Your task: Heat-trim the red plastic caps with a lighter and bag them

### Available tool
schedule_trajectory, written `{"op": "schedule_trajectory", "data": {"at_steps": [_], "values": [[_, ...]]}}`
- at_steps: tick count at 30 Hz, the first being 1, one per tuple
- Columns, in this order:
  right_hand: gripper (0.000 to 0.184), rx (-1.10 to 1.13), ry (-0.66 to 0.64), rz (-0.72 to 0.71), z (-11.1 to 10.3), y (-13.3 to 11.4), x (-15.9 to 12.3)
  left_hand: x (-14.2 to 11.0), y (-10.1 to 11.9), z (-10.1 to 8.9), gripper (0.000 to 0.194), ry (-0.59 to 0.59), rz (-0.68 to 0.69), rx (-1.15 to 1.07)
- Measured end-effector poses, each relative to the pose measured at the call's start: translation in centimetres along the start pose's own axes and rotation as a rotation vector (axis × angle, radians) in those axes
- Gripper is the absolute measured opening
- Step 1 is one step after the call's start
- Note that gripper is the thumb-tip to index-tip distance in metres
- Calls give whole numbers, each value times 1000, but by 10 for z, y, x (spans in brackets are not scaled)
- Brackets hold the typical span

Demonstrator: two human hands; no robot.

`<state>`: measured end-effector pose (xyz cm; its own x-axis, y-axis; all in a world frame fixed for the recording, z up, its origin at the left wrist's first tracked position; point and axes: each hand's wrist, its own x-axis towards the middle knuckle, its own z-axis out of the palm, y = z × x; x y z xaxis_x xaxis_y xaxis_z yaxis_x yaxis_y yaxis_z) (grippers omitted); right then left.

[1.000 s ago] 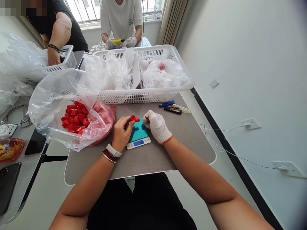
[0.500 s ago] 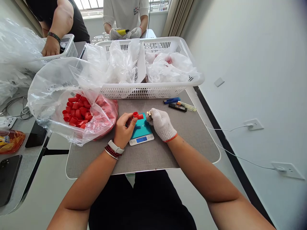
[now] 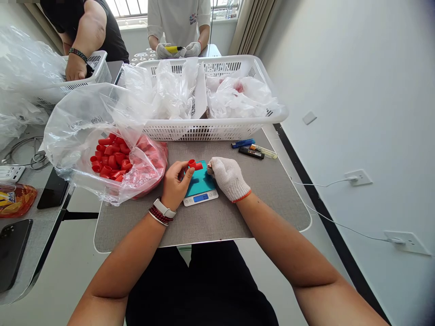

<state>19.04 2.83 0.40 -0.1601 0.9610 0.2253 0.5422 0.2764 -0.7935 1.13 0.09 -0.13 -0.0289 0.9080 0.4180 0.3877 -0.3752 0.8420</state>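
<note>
My left hand (image 3: pixel 176 181), bare, pinches a red tee pipe fitting (image 3: pixel 195 165) between thumb and fingers. The fitting is held above a small digital scale (image 3: pixel 200 198) with a teal platform. At its right, my right hand (image 3: pixel 228 176) wears a white knitted glove and is closed around a small lighter (image 3: pixel 210 166); only the metal end shows, close to the fitting but apart from it. Left of my hands, an open clear plastic bag (image 3: pixel 76 136) holds several red pipe fittings (image 3: pixel 112 158).
Behind the scale stands a white plastic basket (image 3: pixel 204 122) with plastic bags inside. Blue and black pen-like items (image 3: pixel 250 152) lie at the right. Two people are across the table, one with gloved hands (image 3: pixel 193 49). A phone (image 3: pixel 15 253) rests on the left table.
My hands and the fitting stay nearly in place. My right hand has turned slightly, and less of the lighter's metal end shows. The hand at the far left has shifted slightly.
</note>
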Motion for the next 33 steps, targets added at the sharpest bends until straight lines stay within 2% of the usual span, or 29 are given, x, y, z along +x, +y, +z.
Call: {"op": "schedule_trajectory", "data": {"at_steps": [4,8,15,18,25,30,33], "values": [[52,-39,31,-9,0,1,1,0,-1,1,30,-15,14,15],[52,-38,-21,-51,-1,0,-1,0,-1,1,29,-20,8,23],[52,-244,20,-45,-2,0,2,0,0,-1,31,-22,32,14],[51,-236,37,-51,-2,0,3,0,0,0,30,-34,54,44],[51,-133,-70,-109,-2,-1,-1,1,-1,-1,30,-25,59,58],[51,-191,20,-35,-1,1,2,1,0,-1,32,-31,64,51],[51,-185,23,-38,-2,1,2,1,0,0,29,-50,79,66]]}}
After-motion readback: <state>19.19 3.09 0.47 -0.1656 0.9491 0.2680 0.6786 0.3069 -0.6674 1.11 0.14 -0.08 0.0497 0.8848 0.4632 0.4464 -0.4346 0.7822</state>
